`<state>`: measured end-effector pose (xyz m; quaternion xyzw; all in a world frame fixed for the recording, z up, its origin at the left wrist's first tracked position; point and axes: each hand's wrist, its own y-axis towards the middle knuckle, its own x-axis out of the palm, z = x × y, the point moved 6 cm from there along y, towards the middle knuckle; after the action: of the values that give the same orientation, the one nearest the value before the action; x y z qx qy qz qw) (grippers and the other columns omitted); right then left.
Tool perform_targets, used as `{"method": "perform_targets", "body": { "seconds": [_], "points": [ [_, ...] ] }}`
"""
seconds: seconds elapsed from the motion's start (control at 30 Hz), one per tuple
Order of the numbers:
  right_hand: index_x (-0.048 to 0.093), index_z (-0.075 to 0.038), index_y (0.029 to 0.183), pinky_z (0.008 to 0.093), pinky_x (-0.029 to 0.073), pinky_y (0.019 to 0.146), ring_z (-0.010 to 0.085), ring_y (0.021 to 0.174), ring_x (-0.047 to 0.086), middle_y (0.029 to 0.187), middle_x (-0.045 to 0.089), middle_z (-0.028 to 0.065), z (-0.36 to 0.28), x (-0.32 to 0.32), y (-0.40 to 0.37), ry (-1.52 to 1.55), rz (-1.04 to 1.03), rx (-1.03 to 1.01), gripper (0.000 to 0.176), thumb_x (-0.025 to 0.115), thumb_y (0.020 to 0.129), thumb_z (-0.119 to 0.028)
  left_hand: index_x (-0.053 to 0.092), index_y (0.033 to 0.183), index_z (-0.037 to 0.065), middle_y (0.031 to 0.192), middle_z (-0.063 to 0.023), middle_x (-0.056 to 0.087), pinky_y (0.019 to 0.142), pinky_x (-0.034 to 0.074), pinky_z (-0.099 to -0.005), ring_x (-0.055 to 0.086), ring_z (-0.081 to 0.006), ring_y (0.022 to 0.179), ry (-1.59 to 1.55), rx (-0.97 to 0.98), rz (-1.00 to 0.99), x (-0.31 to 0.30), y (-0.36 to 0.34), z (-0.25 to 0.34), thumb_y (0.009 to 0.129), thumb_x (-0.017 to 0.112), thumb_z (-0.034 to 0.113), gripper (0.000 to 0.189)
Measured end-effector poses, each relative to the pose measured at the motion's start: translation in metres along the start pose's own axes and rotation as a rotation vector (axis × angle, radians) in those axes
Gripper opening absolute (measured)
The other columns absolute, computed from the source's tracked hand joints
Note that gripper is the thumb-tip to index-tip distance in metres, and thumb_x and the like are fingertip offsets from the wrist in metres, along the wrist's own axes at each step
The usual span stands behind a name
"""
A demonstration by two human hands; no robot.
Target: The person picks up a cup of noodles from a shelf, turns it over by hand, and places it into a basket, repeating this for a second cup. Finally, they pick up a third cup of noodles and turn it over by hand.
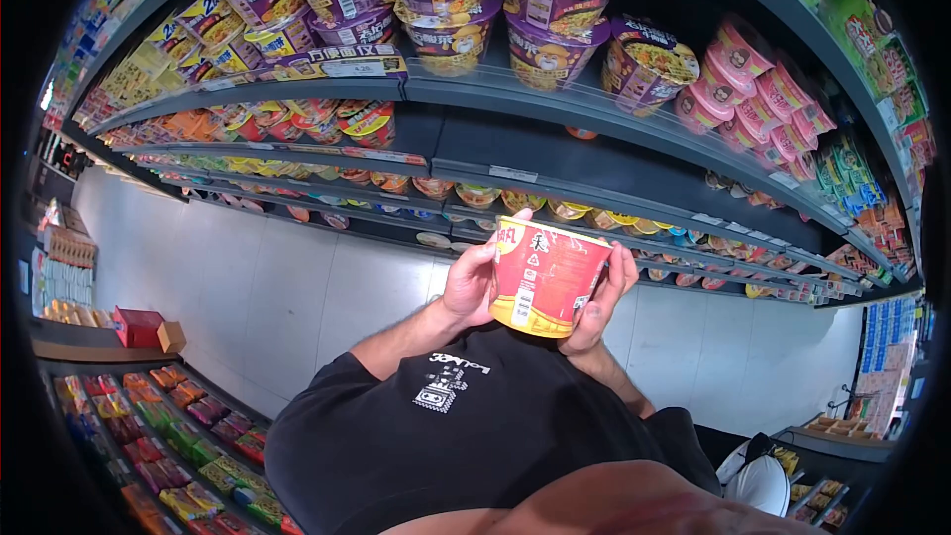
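A red and yellow instant noodle cup [551, 277] is held up in front of my chest, between both hands. Its side with the barcode and small print faces me, and the rim tilts slightly. My left hand [471, 283] grips the cup's left side, fingers partly behind it. On the opposite side, my right hand [601, 299] is wrapped around the wall, its thumb lying on the front near the lower edge. The cup's far side is hidden from view.
Ahead stands a dark shelf unit [594, 151] stocked with purple noodle tubs [551, 52] and pink cups [758, 94]. Lower shelves hold more noodle cups. Pale floor tiles [287, 287] lie below. Another rack of colourful packets [198, 436] is at the lower left.
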<state>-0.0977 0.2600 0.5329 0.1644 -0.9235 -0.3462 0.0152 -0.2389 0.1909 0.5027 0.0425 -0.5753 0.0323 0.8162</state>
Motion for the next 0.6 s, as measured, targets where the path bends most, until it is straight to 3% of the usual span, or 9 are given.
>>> {"method": "perform_targets", "body": {
  "seconds": [0.07,0.13,0.23,0.37,0.43,0.6],
  "points": [
    [0.033,0.010,0.146,0.0468,0.030,0.112,0.0328,0.131,0.039,0.141,0.032,0.0243,0.0010,-0.0006,0.0007,0.013,0.005,0.004,0.076,0.033,0.094,-0.045,0.013,0.159,0.008,0.158,-0.0199,0.031,0.118,0.029,-0.0486,0.038,-0.0324,0.143,-0.019,0.017,-0.012,0.0003,0.0019,-0.0020,0.096,0.046,0.034,0.076],
    [0.024,0.008,0.150,0.0439,0.026,0.115,0.0269,0.135,0.035,0.149,0.025,0.0153,0.0067,0.0004,-0.0018,0.132,-0.028,0.085,0.084,0.038,0.094,-0.053,0.015,0.158,0.006,0.157,-0.0205,0.033,0.119,0.028,-0.0489,0.038,-0.0325,0.143,-0.064,0.032,-0.018,0.0001,0.0018,-0.0039,0.095,0.049,0.036,0.078],
    [0.028,0.009,0.147,0.0446,0.031,0.112,0.0289,0.132,0.039,0.143,0.032,0.0202,0.0044,0.0034,0.0019,0.210,0.016,0.084,0.081,0.039,0.096,-0.053,0.017,0.158,0.006,0.157,-0.0203,0.032,0.119,0.027,-0.0492,0.038,-0.0324,0.142,0.019,0.056,-0.026,0.0039,0.0030,-0.0027,0.095,0.053,0.039,0.080],
    [0.025,0.008,0.149,0.0443,0.031,0.111,0.0289,0.132,0.039,0.144,0.031,0.0195,0.0063,0.0032,0.0012,0.240,-0.002,0.101,0.085,0.040,0.097,-0.058,0.015,0.158,0.007,0.157,-0.0204,0.030,0.119,0.028,-0.0493,0.038,-0.0328,0.142,0.033,0.047,-0.040,0.0012,0.0053,-0.0045,0.095,0.055,0.041,0.082],
    [0.025,0.007,0.149,0.0448,0.032,0.111,0.0290,0.132,0.039,0.145,0.029,0.0194,0.0064,0.0014,0.0036,0.148,-0.081,0.100,0.086,0.040,0.097,-0.059,0.017,0.158,0.010,0.152,-0.0159,0.039,0.116,0.034,-0.0465,0.043,-0.0283,0.139,-0.094,0.038,-0.117,0.0051,0.0042,-0.0043,0.097,0.057,0.030,0.075],
    [0.026,0.009,0.148,0.0447,0.032,0.111,0.0295,0.132,0.039,0.146,0.027,0.0202,0.0052,0.0005,0.0021,0.129,-0.064,0.074,0.084,0.040,0.098,-0.056,0.017,0.158,0.010,0.151,-0.0165,0.040,0.116,0.034,-0.0461,0.044,-0.0282,0.138,-0.076,0.071,-0.091,0.0067,0.0006,-0.0073,0.099,0.054,0.031,0.073]
  ]
}}
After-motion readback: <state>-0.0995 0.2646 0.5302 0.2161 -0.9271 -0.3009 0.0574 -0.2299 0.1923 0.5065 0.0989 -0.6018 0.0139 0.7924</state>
